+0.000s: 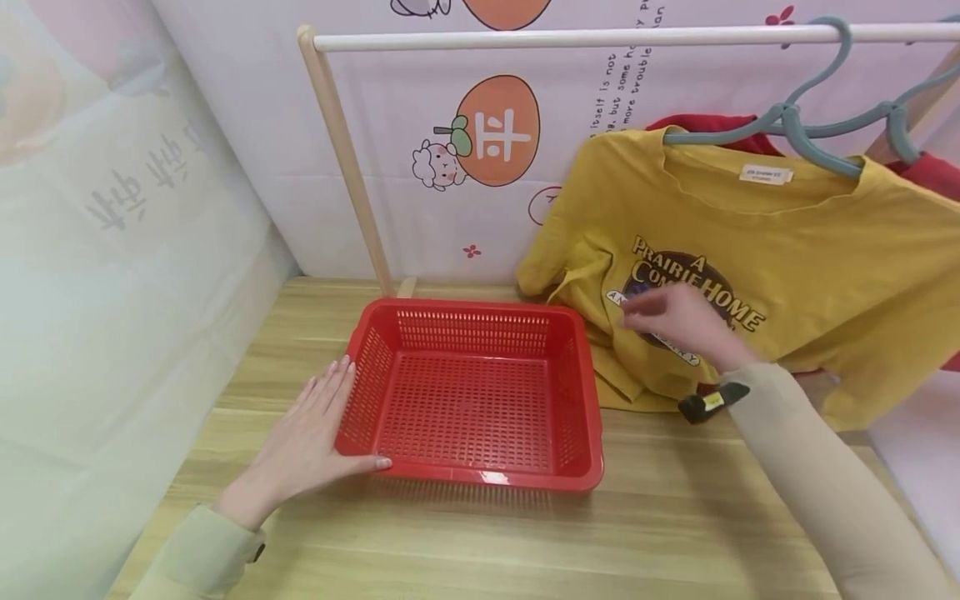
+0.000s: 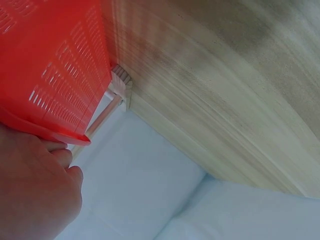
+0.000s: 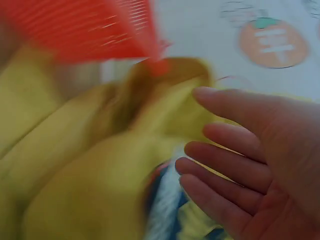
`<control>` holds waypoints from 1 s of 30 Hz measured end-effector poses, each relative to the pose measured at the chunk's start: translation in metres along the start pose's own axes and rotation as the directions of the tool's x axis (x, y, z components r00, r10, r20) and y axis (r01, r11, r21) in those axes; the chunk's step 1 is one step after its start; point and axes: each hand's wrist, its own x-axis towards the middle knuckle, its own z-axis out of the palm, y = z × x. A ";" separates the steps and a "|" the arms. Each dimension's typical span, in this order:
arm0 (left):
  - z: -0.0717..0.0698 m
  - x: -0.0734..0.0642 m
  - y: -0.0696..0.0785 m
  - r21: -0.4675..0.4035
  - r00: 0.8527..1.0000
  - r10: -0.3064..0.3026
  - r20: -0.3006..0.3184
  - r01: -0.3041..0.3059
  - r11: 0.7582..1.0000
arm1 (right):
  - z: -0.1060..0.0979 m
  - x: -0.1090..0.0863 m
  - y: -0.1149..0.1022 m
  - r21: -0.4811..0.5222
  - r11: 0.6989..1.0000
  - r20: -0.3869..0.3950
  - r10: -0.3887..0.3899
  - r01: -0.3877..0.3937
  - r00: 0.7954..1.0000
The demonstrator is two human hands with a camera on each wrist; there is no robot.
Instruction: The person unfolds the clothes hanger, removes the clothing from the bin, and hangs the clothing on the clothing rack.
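Note:
A red plastic basket point(image 1: 480, 477) with perforated walls stands on the wooden table, nothing inside it. My left hand point(image 1: 303, 446) rests at its near left corner, fingers straight along the left rim and thumb tip on the near rim. In the left wrist view, that hand point(image 2: 37, 187) is right at the rim. To the right, a yellow printed T-shirt point(image 1: 817, 233) hangs on a blue-grey hanger point(image 1: 813, 148), its lower left part bunched beside the basket. My right hand point(image 1: 693, 325) is in front of the print; the right wrist view shows its fingers point(image 3: 225, 155) loosely extended, holding nothing.
A white rail point(image 1: 525, 40) on wooden posts point(image 1: 348, 167) runs along the back, above the basket. Behind the yellow shirt, red clothing point(image 1: 930, 177) hangs on a second hanger point(image 1: 896, 125). Patterned cloth walls point(image 1: 247, 83) enclose the table point(image 1: 487, 542) at the back and left.

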 end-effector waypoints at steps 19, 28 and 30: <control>-0.001 0.001 -0.002 -0.006 1.000 0.001 0.011 -0.001 1.000 | -0.005 -0.038 0.069 -0.297 0.955 0.029 0.029 -0.019 0.999; -0.033 0.022 -0.018 0.011 0.996 0.006 -0.087 -0.005 1.000 | -0.012 -0.021 -0.036 -0.159 0.987 -0.088 -0.001 -0.013 0.996; -0.046 0.028 -0.023 0.046 0.994 0.005 -0.107 0.000 0.999 | -0.009 -0.016 -0.059 -0.158 0.987 -0.115 -0.013 -0.005 0.993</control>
